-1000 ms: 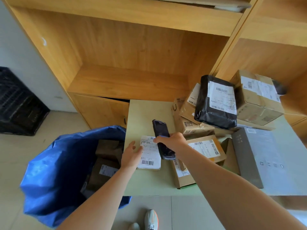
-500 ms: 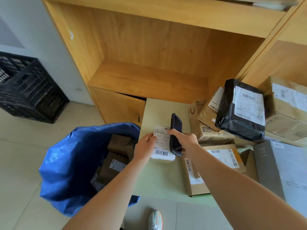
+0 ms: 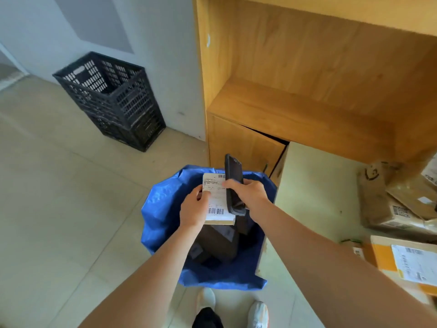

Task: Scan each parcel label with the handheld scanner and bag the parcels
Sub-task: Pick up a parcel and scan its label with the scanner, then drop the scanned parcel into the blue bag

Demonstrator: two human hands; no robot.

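My left hand (image 3: 194, 209) grips a small flat parcel (image 3: 217, 202) with a white barcode label, held over the mouth of the blue bag (image 3: 160, 216). My right hand (image 3: 248, 196) holds the black handheld scanner (image 3: 233, 183) upright, just right of the parcel and overlapping its edge. Dark parcels (image 3: 217, 245) lie inside the bag. More cardboard parcels (image 3: 392, 209) are piled at the right on the pale table (image 3: 314, 185), and a labelled one (image 3: 406, 259) lies near the front edge.
A black slatted crate (image 3: 111, 98) stands on the tiled floor by the wall at the left. A wooden shelf unit (image 3: 307, 91) rises behind the table, its lower door ajar. My shoes (image 3: 231, 306) show below the bag.
Both hands moved left off the table, carrying the parcel and scanner over the blue bag. The view swung left, so most of the parcel pile left the frame.
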